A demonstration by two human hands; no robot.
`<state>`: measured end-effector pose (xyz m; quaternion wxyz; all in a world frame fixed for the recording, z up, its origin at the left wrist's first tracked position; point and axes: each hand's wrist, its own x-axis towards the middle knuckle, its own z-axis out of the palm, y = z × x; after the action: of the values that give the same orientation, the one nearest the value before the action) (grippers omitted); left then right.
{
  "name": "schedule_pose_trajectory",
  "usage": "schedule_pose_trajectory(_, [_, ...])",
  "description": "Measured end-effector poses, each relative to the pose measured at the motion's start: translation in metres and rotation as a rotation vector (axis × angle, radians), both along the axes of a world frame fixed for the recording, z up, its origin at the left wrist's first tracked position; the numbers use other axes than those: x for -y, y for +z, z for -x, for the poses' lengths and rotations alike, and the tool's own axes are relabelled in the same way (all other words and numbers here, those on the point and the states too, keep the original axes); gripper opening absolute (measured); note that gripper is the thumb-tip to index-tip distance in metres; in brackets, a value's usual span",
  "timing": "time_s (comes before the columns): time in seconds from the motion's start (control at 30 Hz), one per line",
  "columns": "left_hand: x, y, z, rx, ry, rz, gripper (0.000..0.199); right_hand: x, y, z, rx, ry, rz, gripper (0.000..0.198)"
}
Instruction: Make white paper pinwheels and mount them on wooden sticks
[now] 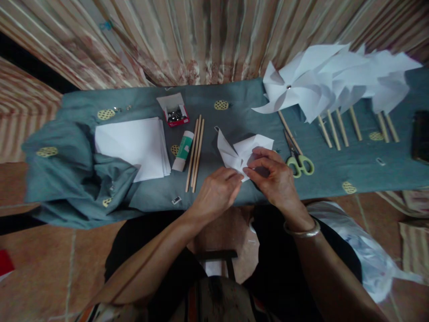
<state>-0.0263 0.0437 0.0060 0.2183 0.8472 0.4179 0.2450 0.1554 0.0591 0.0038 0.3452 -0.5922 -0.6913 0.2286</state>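
A white paper pinwheel (pixel 253 147), with its corners partly folded toward the middle, lies on the cloth between my hands. My left hand (pixel 219 187) pinches its near left edge. From the right, my right hand (pixel 273 174) grips the paper near its centre with thumb and fingers. Just right of that hand sit green-handled scissors (pixel 300 165), one wooden stick beside their blades. To the left are several wooden sticks (pixel 195 154), a green and white glue stick (pixel 183 151) and an open red box of metal pins (pixel 174 111). My fingers hide part of the pinwheel.
A stack of white paper (pixel 132 145) lies at the left near bunched cloth (pixel 80 165). Finished pinwheels (pixel 311 78) on sticks overlap at the back right. A dark object (pixel 420 136) rests at the right edge. A plastic bag (pixel 362 250) is beside my leg.
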Motion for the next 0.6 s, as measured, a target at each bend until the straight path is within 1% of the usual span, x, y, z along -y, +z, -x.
schedule_pose_trajectory(0.6, [0.001,-0.0006,-0.0003,0.012,0.016,-0.018,0.015,-0.0006,0.0008,0.0013,0.005,0.004,0.008,0.007])
